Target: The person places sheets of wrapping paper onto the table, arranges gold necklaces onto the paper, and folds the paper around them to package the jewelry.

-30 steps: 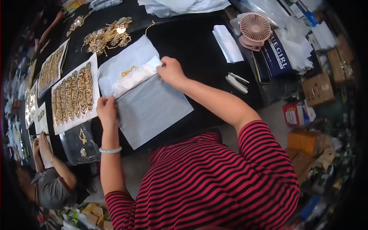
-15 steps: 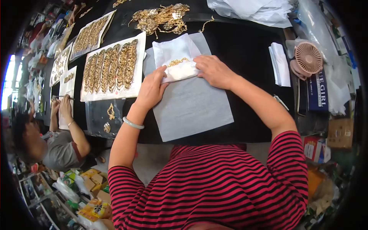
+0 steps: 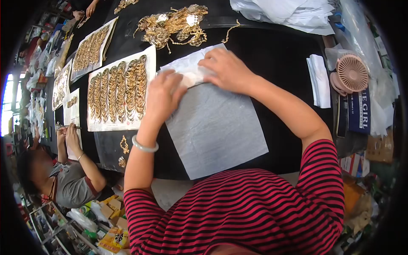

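Observation:
A thin white tissue paper sheet (image 3: 214, 127) lies spread on the black table, its far part folded into a white roll (image 3: 193, 79). My left hand (image 3: 163, 94), slightly blurred, is closed at the roll's left end, with the thumb on the near side. The right hand (image 3: 225, 70) grips the other end, fingers over the top and thumb in front. No gold chain shows in the folded paper now; the hands and paper cover that spot. A pale bangle (image 3: 145, 146) circles my left wrist.
Cards of gold chains (image 3: 119, 91) lie at left, and a gold chain heap (image 3: 176, 25) lies beyond the paper. At right are folded white paper (image 3: 318, 80) and a pink fan (image 3: 352, 73). A co-worker (image 3: 76, 187) sits at left, handling a small thing.
Both hands have rolled the paper bundle away from me, so more flat sheet shows in front. The gold chain seen in the fold is now out of sight. My view has shifted slightly.

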Available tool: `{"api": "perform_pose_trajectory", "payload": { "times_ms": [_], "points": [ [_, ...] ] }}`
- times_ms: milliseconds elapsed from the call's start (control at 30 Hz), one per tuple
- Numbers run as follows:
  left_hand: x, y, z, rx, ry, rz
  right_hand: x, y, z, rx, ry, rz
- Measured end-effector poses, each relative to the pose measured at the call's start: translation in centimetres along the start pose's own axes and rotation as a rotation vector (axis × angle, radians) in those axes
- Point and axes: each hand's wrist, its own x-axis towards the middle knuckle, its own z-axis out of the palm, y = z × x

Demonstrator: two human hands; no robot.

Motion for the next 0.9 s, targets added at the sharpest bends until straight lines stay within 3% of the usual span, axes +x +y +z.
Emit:
{"api": "perform_pose_trajectory", "payload": {
  "times_ms": [33, 67, 133, 167, 200, 233, 300, 333, 433, 500, 567, 600, 700, 900],
  "points": [
    [-0.6, 0.3, 0.1, -0.094, 0.046, 0.079, 0.1, 0.1, 0.0, 0.005, -0.011, 0.003],
    [-0.9, -0.1, 0.2, -0.099, 0.040, 0.065, 0.3, 0.3, 0.0, 0.039, -0.164, 0.036],
    [0.3, -2.2, -0.2, -0.099, -0.130, -0.055, 2.0, 1.5, -0.2, 0.093, -0.453, 0.085],
    [0.9, -2.9, -0.4, -0.098, -0.215, -0.112, 3.5, 2.3, -0.6, 0.095, -0.452, 0.081],
    [2.0, -3.0, -0.9, -0.093, -0.212, -0.111, 5.7, 3.1, -0.9, 0.157, -0.654, 0.141],
    [3.8, -2.9, -1.9, -0.081, -0.342, -0.183, 7.4, 3.7, -1.0, 0.216, -0.850, 0.204],
    [6.3, -2.4, -3.4, -0.054, -0.603, -0.326, 9.9, 3.6, 0.1, 0.160, -0.836, 0.121],
    [6.1, -1.9, -3.3, -0.048, -0.600, -0.318, 10.9, 3.4, 0.8, 0.107, -0.832, 0.039],
    [1.8, 1.2, -1.8, 0.259, 0.021, -0.040, 11.9, 3.3, 4.8, 0.152, -0.819, 0.060],
    [-2.5, 4.1, -0.3, 0.125, -0.155, -0.068, 11.3, 3.4, 5.1, 0.188, -0.740, 0.064],
    [-6.0, 4.3, 1.0, 0.211, -0.171, -0.031, 9.7, 4.1, 3.8, 0.225, -0.579, 0.096],
    [-6.9, 5.0, 1.7, 0.292, -0.179, 0.014, 8.1, 4.3, 2.3, 0.187, -0.573, 0.148],
    [-7.5, 5.3, 1.9, 0.277, -0.181, 0.014, 2.4, 3.8, -3.3, 0.169, -0.217, 0.381],
    [-7.7, 4.6, 2.3, 0.291, -0.148, 0.026, -11.2, 5.6, -17.5, 0.079, 0.037, 0.787]
  ]
}}
